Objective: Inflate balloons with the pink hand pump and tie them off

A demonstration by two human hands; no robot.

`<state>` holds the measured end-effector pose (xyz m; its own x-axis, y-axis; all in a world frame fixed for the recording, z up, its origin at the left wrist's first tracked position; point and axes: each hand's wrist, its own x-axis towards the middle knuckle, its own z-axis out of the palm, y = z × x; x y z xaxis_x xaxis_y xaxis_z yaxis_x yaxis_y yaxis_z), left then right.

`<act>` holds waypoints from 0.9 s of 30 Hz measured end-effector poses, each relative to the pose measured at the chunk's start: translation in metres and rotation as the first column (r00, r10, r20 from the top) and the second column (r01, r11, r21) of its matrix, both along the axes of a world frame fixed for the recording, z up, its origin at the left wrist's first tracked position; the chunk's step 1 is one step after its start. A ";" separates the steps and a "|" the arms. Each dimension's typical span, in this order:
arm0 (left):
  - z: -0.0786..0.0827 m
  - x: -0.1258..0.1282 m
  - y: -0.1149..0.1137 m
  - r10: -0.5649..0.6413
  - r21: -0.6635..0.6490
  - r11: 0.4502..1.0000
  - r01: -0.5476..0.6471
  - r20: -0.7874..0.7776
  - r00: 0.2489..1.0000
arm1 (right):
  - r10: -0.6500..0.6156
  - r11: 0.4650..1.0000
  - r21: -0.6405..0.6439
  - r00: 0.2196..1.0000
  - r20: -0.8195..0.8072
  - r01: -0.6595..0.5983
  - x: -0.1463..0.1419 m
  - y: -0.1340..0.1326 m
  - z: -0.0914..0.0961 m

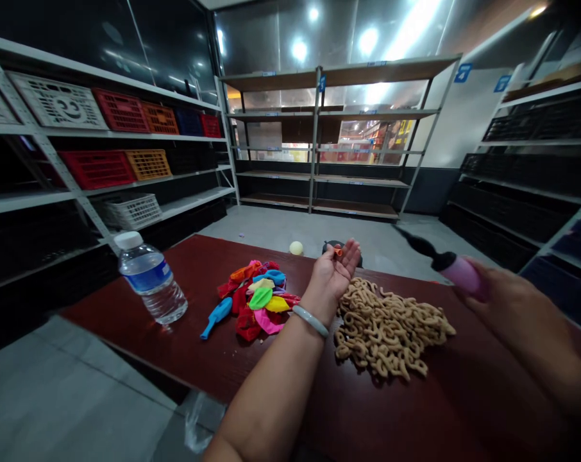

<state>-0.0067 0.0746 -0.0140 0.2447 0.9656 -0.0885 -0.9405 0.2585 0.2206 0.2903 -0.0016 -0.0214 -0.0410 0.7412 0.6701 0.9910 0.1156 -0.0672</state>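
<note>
My left hand [333, 273], with a pale bangle at the wrist, is turned palm up over the far part of the table. Its fingers are stretched out, while the thumb pins a small orange balloon [338, 252], mostly hidden. My right hand [499, 301] grips a pink hand pump [466, 277] with a black tapered nozzle, pointing left and away. The nozzle tip is apart from the balloon. A pile of colourful limp balloons [261, 298] lies left of my left wrist. Close to my left hand on the right is a heap of brown curly snack pieces [389, 327].
A clear water bottle [152, 279] with a white cap stands on the left of the dark red table [189, 340]. Beyond it, a pale ball [296, 248] rests on the floor. Metal shelves [314, 147] line the back, and crates [122, 110] fill the left ones.
</note>
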 end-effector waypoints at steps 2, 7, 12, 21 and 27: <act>-0.002 -0.006 0.004 0.069 0.007 0.998 -0.069 -0.043 0.997 | 0.040 0.999 0.024 0.991 0.130 -0.044 -0.031 0.005 0.009; -0.004 -0.011 0.008 0.207 0.066 0.977 -0.202 -0.079 0.975 | 0.098 0.991 0.065 0.971 0.217 -0.115 -0.072 0.012 -0.009; 0.000 0.001 0.003 0.227 0.094 0.972 -0.214 -0.165 0.960 | 0.108 0.993 0.028 0.965 0.240 -0.118 -0.064 0.013 -0.033; -0.008 0.020 -0.004 0.232 0.165 0.966 -0.198 -0.226 0.946 | 0.089 0.995 0.016 0.974 0.207 -0.094 -0.060 0.004 -0.025; -0.011 0.030 -0.010 0.290 0.227 0.947 -0.226 -0.305 0.907 | 0.082 0.996 0.006 0.979 0.185 -0.084 -0.062 0.002 -0.026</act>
<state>0.0234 0.0650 -0.0246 -0.0278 0.9976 0.0630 -0.8334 -0.0579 0.5496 0.2284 0.0004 -0.0478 -0.2257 0.7208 0.6554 0.9732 0.1975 0.1179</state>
